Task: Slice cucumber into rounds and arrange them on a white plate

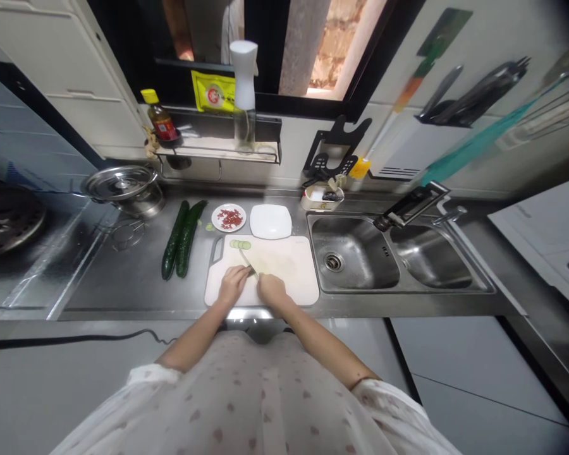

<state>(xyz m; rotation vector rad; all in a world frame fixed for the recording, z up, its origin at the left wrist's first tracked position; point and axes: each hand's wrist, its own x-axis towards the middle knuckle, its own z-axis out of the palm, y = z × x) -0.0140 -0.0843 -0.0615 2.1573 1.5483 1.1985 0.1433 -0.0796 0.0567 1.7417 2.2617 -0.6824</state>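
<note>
My right hand (pixel 271 291) is closed round the handle of a knife (pixel 247 260), whose blade points away and to the left over the white cutting board (pixel 303 265). Fingers bent, my left hand (pixel 234 284) grips a small dark green piece of cucumber (pixel 251 270) right beside the blade; most of the piece is hidden by the fingers. Several thin cucumber slices (pixel 239 244) lie overlapping in a row near the board's far left corner. Beyond the board are a plate with chopped red bits (pixel 230 218) and a bare white plate (pixel 270 221).
Two whole cucumbers (pixel 172 243) lie left of the board, with a lidded steel pot (pixel 140 196) behind them. To the right is a double steel sink (pixel 360 253) with a black faucet (pixel 408 207). A wall shelf (pixel 218 150) holds bottles. A wok (pixel 9 221) stands far left.
</note>
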